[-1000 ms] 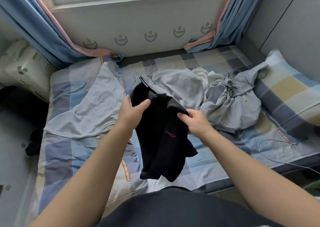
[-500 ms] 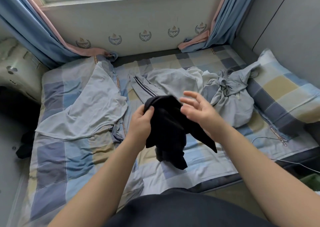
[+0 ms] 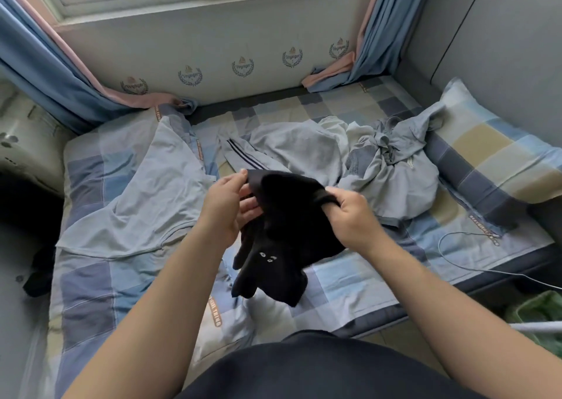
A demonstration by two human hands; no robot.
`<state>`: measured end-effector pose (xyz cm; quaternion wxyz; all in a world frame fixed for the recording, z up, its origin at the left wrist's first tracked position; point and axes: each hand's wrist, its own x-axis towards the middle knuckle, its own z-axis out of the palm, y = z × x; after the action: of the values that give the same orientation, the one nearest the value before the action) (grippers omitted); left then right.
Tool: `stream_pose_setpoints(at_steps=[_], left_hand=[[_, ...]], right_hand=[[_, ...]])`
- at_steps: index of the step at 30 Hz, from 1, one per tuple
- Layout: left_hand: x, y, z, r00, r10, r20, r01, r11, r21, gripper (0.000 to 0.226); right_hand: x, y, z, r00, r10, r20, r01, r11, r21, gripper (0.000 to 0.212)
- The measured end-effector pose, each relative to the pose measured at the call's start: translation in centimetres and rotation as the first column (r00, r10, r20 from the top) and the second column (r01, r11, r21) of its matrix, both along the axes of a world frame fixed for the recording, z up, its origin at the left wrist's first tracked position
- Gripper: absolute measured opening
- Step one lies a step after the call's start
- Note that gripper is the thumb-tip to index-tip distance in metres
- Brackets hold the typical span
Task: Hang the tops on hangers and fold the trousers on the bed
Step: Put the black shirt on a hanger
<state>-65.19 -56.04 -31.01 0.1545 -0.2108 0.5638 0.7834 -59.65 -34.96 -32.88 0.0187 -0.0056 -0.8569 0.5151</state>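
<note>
I have a black garment (image 3: 289, 231) held up between both hands, just above the middle of the bed (image 3: 349, 280). My left hand (image 3: 226, 207) pinches its upper edge between thumb and fingers (image 3: 251, 208). My right hand (image 3: 349, 216) has its fingers curled tight round a bunched bit of the same edge.

That held edge runs left to right between my hands. The rest hangs crumpled from it, so the long axis runs from the edge down toward me, with the loose end pointing at the near side of the bed. I cannot tell yet whether it is a top or trousers.

I judge the right move is to find the waistband or shoulders first. I should slide my hands apart along the edge until it is taut, then shake the cloth open clear of the grey top (image 3: 137, 203) and the grey heap (image 3: 395, 182).
</note>
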Motion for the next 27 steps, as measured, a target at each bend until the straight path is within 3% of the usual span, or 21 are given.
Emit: stream_pose_setpoints(at_steps=[2, 5, 9, 12, 15, 17, 19, 20, 24, 27], left_hand=[[0.3, -0.3, 0.0, 0.996, -0.044, -0.076, 0.043, 0.999, -0.010, 0.017], [1.9, 0.0, -0.1, 0.951, -0.246, -0.188, 0.226, 0.966, -0.124, 0.022], [4.2, 1.4, -0.7, 0.847, -0.456, -0.274, 0.412, 0.888, -0.203, 0.040], [4.5, 1.7, -0.9, 0.779, -0.524, -0.345, 0.448, 0.850, -0.278, 0.067], [3.8, 2.0, -0.9, 0.689, -0.598, -0.410, 0.400, 0.785, -0.473, 0.098], [3.2, 2.6, -0.8, 0.681, -0.596, -0.426, 0.369, 0.781, -0.504, 0.072], [3.2, 3.0, -0.3, 0.729, -0.506, -0.460, 0.337, 0.851, -0.403, 0.026], [2.9, 3.1, -0.1, 0.760, -0.430, -0.487, 0.278, 0.893, -0.354, 0.019], [1.5, 1.8, 2.3, 0.814, -0.160, -0.558, -0.003, 0.960, -0.279, 0.031], [0.9, 0.7, 4.5, 0.755, -0.161, -0.636, -0.037, 0.958, -0.286, 0.032]], right_hand=[[-1.0, 0.3, 1.8, 1.000, 0.021, -0.018, -0.020, 0.998, 0.058, 0.022], [-1.7, -0.1, 3.7, 0.998, 0.068, -0.002, -0.067, 0.994, 0.087, 0.024], [-2.3, -0.4, 5.3, 0.999, 0.003, 0.044, 0.000, 0.997, -0.074, 0.031], [-2.6, 0.4, 6.3, 0.992, 0.004, 0.125, 0.009, 0.995, -0.103, 0.032], [-2.4, 0.9, 7.3, 0.984, 0.031, 0.176, -0.007, 0.991, -0.136, 0.037], [-2.1, 1.0, 8.2, 0.983, 0.010, 0.183, 0.025, 0.982, -0.189, 0.037], [-1.7, 1.3, 9.4, 0.982, -0.014, 0.187, 0.058, 0.971, -0.231, 0.040], [-1.4, 1.5, 9.9, 0.981, -0.025, 0.191, 0.069, 0.971, -0.230, 0.042], [1.2, 2.5, 11.5, 0.978, -0.092, 0.189, 0.108, 0.991, -0.078, 0.038], [3.8, 2.1, 11.9, 0.983, -0.092, 0.157, 0.082, 0.994, 0.066, 0.025]])
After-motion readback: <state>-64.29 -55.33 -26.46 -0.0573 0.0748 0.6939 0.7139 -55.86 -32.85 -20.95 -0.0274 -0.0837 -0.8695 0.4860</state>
